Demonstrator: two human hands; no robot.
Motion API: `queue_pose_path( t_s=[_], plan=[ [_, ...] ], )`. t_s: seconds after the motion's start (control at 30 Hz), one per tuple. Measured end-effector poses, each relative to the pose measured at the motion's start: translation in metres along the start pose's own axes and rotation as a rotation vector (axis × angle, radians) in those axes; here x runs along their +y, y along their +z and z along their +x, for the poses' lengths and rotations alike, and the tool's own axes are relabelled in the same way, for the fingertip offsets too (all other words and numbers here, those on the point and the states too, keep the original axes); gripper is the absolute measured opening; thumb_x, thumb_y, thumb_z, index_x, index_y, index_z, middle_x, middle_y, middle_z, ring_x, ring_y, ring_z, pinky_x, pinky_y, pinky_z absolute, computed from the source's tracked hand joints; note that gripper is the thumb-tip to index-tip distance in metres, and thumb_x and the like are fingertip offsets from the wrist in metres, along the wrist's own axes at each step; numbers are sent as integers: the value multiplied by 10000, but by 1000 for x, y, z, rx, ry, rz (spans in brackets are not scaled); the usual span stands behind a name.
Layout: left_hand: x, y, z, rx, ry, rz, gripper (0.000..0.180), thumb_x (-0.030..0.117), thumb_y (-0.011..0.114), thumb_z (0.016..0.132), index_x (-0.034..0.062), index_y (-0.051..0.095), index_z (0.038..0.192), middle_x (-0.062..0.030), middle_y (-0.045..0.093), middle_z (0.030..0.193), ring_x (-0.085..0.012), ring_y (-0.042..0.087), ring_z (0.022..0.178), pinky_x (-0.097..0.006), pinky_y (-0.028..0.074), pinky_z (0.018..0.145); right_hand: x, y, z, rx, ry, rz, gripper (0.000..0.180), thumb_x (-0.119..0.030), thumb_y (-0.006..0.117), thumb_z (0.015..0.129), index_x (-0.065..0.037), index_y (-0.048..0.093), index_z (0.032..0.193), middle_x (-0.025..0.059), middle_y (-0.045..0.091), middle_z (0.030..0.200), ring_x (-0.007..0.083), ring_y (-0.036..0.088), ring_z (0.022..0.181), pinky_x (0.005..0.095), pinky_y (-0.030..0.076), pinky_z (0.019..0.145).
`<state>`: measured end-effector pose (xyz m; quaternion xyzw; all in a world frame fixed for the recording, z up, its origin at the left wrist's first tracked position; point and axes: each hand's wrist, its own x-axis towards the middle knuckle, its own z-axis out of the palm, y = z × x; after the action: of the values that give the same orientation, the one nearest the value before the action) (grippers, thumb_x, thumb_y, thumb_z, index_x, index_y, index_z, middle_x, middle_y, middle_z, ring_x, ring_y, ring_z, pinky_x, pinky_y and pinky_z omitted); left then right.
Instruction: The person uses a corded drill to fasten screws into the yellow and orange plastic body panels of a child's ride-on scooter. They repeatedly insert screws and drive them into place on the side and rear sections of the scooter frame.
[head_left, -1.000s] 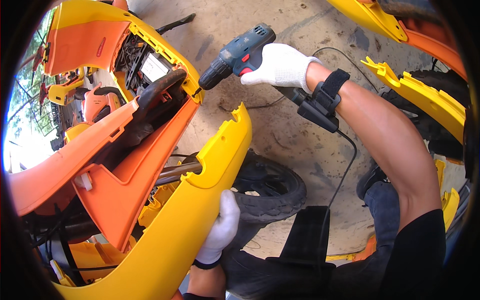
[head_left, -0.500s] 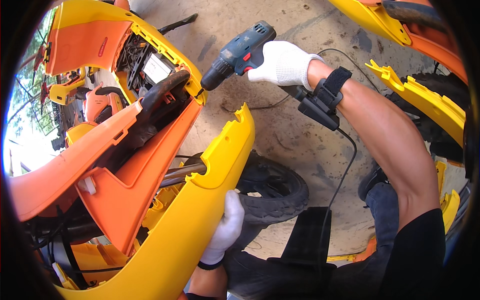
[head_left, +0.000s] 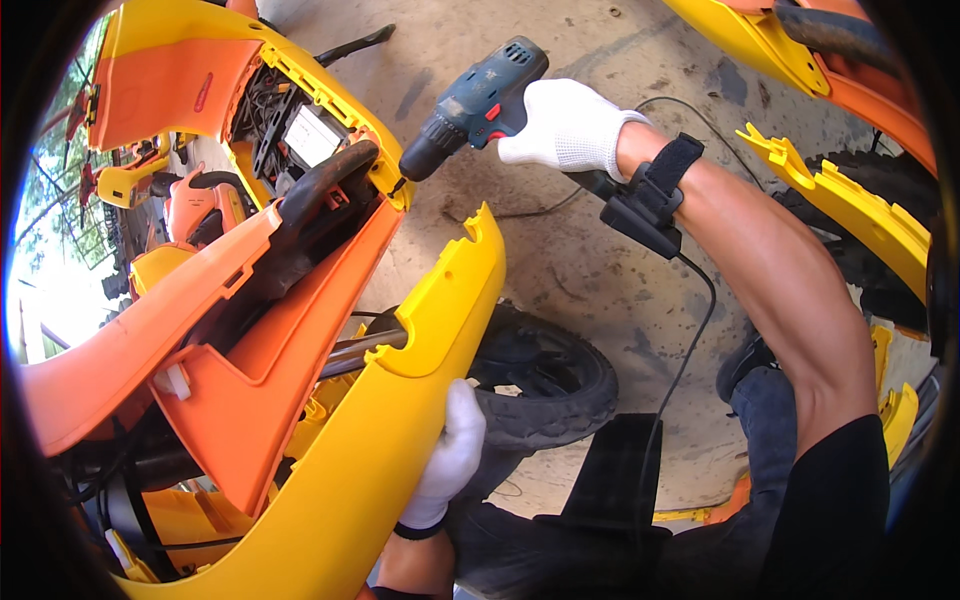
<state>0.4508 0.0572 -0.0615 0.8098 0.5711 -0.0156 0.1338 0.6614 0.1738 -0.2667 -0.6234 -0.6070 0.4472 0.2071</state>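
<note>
Your right hand (head_left: 570, 130) grips the drill (head_left: 482, 92), bit (head_left: 398, 187) at the yellow rim (head_left: 378, 150): keep it square, press steadily! Your left hand (head_left: 448, 455) touches the yellow panel (head_left: 350, 450), grip hidden.

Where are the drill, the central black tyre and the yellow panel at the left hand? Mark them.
Drill (head_left: 478, 100): head view, on its motor housing.
Black tyre (head_left: 552, 418): head view, on its lower rubber.
Yellow panel (head_left: 370, 450): head view, on its smooth middle.
</note>
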Motion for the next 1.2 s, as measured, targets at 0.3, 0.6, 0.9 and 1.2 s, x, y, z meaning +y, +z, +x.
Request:
queue_pose_path(
  t_s=[0.3, 0.6, 0.9, 1.2],
  plan=[
    [-16, 5, -1, 49, -7, 163, 188, 59, 654, 838, 19, 692, 1017, -124, 700, 941, -281, 669, 821, -346, 522, 733, 3, -2, 4, -4, -43, 7, 515, -489, 662, 791, 18, 663, 880, 216, 642, 767, 345, 638, 723, 416, 524, 712],
    [-22, 0, -7, 62, -40, 196, 169, 61, 642, 854, 12, 682, 1011, -114, 699, 949, -263, 665, 823, -334, 519, 731, 12, 6, 15, -61, -59, 98, 543, -552, 694, 786, -23, 697, 911, 167, 656, 757, 288, 643, 712, 372, 515, 710],
    [-19, -7, 0, -61, 173, 418, 173, 25, 674, 787, 63, 648, 953, -133, 661, 933, -278, 646, 808, -361, 535, 727, 8, 0, 12, -201, 15, 243, 526, -510, 709, 776, 5, 693, 878, 225, 673, 812, 364, 642, 759, 406, 503, 726],
    [-34, -9, 14, -12, 147, -57, 67, 32, 621, 856, 43, 558, 836, -15, 530, 687, -113, 525, 602, -267, 444, 551, 12, 15, 22, -263, 98, 307, 438, -410, 711, 749, -15, 689, 936, 209, 672, 827, 343, 655, 799, 387, 503, 769]
  ],
)
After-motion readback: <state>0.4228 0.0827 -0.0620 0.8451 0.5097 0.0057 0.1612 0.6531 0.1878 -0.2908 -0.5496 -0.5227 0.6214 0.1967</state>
